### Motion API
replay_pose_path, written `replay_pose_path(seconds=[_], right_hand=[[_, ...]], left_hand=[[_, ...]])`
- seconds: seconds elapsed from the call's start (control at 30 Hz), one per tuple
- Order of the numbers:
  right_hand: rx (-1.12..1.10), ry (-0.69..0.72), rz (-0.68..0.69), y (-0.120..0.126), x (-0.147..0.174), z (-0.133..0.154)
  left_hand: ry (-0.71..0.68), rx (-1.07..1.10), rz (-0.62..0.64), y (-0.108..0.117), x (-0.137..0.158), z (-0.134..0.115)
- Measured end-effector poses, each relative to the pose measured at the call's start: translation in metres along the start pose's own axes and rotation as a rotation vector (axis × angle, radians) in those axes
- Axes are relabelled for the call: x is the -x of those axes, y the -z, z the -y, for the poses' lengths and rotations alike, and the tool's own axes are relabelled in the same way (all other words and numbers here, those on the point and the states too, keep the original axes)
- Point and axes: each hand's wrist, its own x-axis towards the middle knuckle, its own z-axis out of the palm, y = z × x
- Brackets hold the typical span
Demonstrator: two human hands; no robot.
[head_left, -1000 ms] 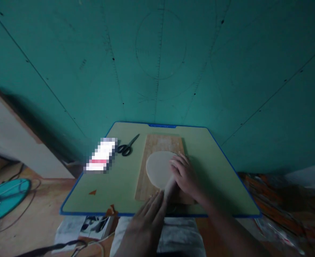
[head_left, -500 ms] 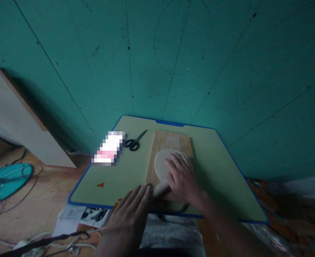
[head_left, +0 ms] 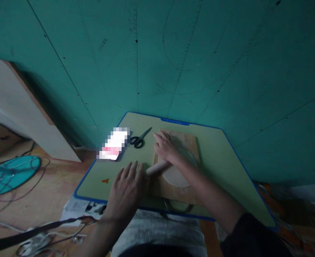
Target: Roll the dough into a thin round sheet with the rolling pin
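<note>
pressing the rolling pin [head_left: 156, 167], slanting up-right over dough [head_left: 175, 176] mid-frame, with right hand [head_left: 166, 147] flat and left hand [head_left: 128, 184] spread by its lower-left end.

Layout: table [head_left: 221, 167] at lower centre of frame, wall [head_left: 157, 53] behind.
Board [head_left: 191, 142] on mid-table; dough [head_left: 176, 176] on board; rolling pin [head_left: 156, 167] over dough's upper-left part. Scissors [head_left: 139, 142] left of board; phone [head_left: 114, 144] left of scissors; scrap [head_left: 105, 181] below phone.

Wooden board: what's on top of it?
A dough round, a rolling pin over its left part. The right hand and forearm cover parts of these and the wooden board; whatever's beneath isn't visible.
</note>
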Motion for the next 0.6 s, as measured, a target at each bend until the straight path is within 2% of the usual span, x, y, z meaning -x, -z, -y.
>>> replay_pose_path(seconds=[0.07,0.13,0.2,0.27,0.37,0.43,0.5,0.6], right_hand=[[-0.002,-0.009,-0.052,0.001,-0.003,0.002],[-0.009,-0.017,-0.089,0.004,0.012,0.002],[-0.012,-0.007,-0.117,0.007,0.044,0.001],[0.006,0.069,-0.131,0.009,0.087,0.0],[0.004,0.116,-0.12,0.01,0.146,0.0],[0.011,0.105,-0.146,0.01,0.171,0.0],[0.006,0.095,-0.171,0.009,0.183,0.0],[-0.028,0.089,-0.184,0.008,0.183,-0.004]], left_hand=[[0.015,0.028,0.033,0.006,-0.004,-0.003],[0.012,0.083,0.06,0.012,-0.005,-0.004],[-0.003,0.145,0.053,0.015,-0.006,-0.003],[-0.036,0.201,0.017,0.013,-0.008,-0.001],[-0.099,0.222,-0.03,0.003,-0.016,-0.004],[-0.105,0.185,-0.043,-0.004,-0.025,-0.009],[-0.086,0.139,-0.034,-0.009,-0.036,-0.015],[-0.06,0.086,0.009,-0.013,-0.057,-0.021]])
